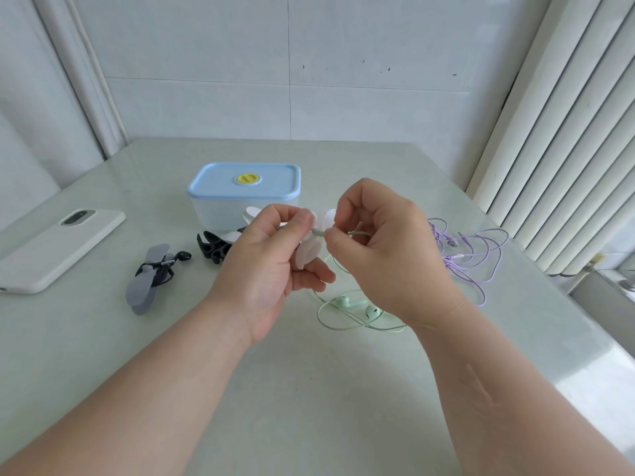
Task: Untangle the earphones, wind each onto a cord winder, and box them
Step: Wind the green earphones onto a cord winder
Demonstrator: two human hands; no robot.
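Nearest the camera, the left hand point(271, 266) grips a white cord winder point(311, 252) at mid-frame, its long axis tilted from upper right to lower left. The right hand point(381, 249) pinches the green earphones' point(372, 311) plug end against the winder's waist. The slack cord drops from that pinch to the buds on the table just below the right wrist, so the right hand looks better placed to feed the wraps across the winder's long axis.
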